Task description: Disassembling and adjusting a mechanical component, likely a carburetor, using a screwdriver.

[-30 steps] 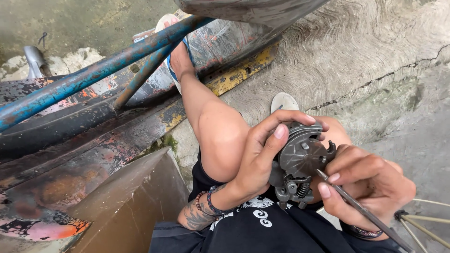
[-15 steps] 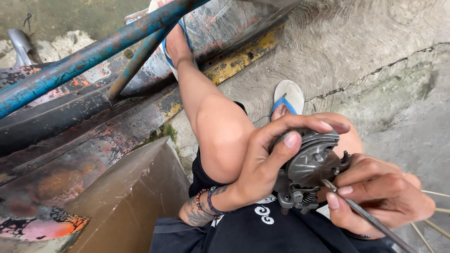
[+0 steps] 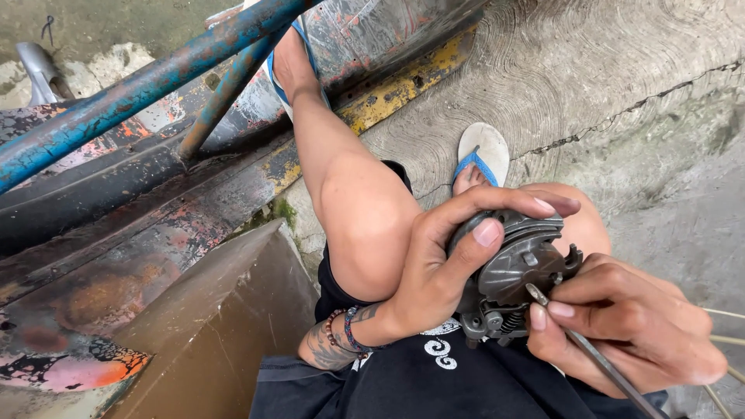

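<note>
While the head camera is looking straight down, the grey metal mechanism (image 3: 512,271) is sitting over the person's lap, just right of the bare knee (image 3: 365,225), and everything else can be placed from it. Wrapping its left and upper side, the left hand (image 3: 442,256) is clamping it, thumb pressing on the ribbed face and the index finger lying along the top edge. Just below and right of the mechanism, the right hand (image 3: 628,326) is pinching a thin metal rod (image 3: 590,353) whose tip is touching the mechanism's face; the rod's far end is running out of the bottom edge of the picture, so its length is cut off. The left palm is hiding the mechanism's left half, and its lower springs and brackets are too dark to make out. Above the mechanism, a foot in a blue-strapped sandal (image 3: 481,155) is resting on the concrete floor (image 3: 621,93), partly hidden behind the fingers. Up and left of the mechanism, a rusty blue metal frame (image 3: 140,93) is crossing the other leg and covering that foot. Left of the mechanism, past the knee, a brown slanted panel (image 3: 209,326) is closing that side. Right of and above the mechanism, bare concrete is leaving open room.
</note>
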